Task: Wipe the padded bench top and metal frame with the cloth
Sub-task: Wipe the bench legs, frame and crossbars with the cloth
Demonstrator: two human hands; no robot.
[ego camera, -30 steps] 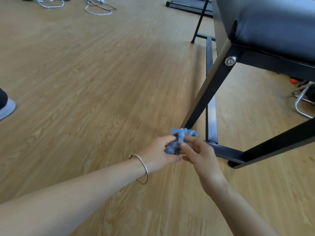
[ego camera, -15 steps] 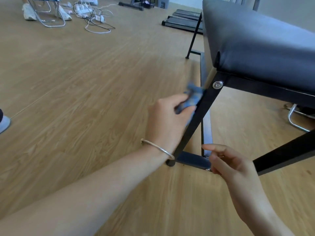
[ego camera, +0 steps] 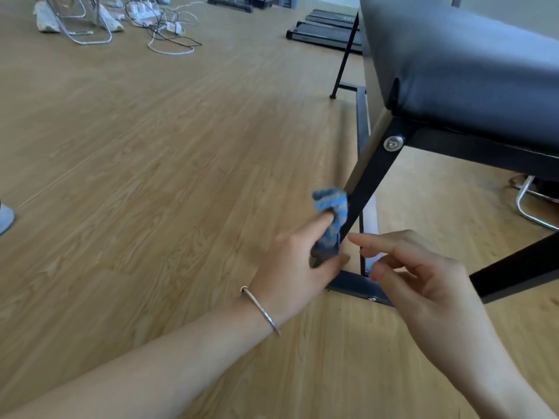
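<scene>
From my remote seat I see the left grip (ego camera: 290, 267) pinching a crumpled blue cloth (ego camera: 331, 213) and holding it against the outer edge of the slanted black metal leg (ego camera: 372, 179), about halfway down it. The right grip (ego camera: 423, 279) hangs in front of the leg's lower end, fingers loosely bent and holding nothing, with the forefinger stretched towards the cloth. At the leg's top a round silver bolt (ego camera: 393, 143) sits just under the dark grey padded surface (ego camera: 469, 71). At the leg's foot a black metal floor rail (ego camera: 354, 284) passes behind both grips. A thin silver bangle (ego camera: 261, 309) circles the left wrist. Far beyond the leg, tangled white and black cables (ego camera: 163, 25) lie on the light wooden floor (ego camera: 151, 146).
</scene>
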